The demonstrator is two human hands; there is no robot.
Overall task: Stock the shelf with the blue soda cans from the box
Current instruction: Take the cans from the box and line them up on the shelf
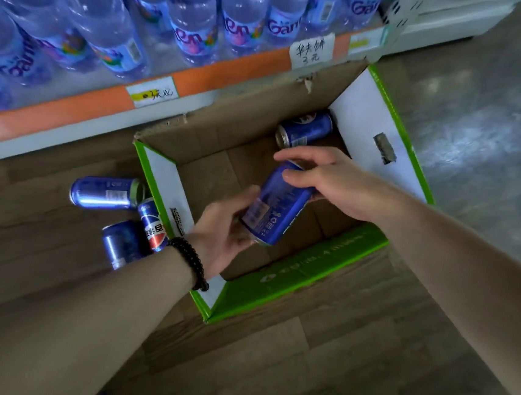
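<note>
Head view: both hands gripping one blue soda can over open box. Left hand, beaded bracelet on wrist, curling fingers round can's lower end. Right hand wrapping fingers and thumb round upper end. Can tilting, label facing up. Second can lying on its side in box's far corner. Three cans lying on floor left of box, touching each other. Shelf edge behind, water bottles crowding it.
</note>
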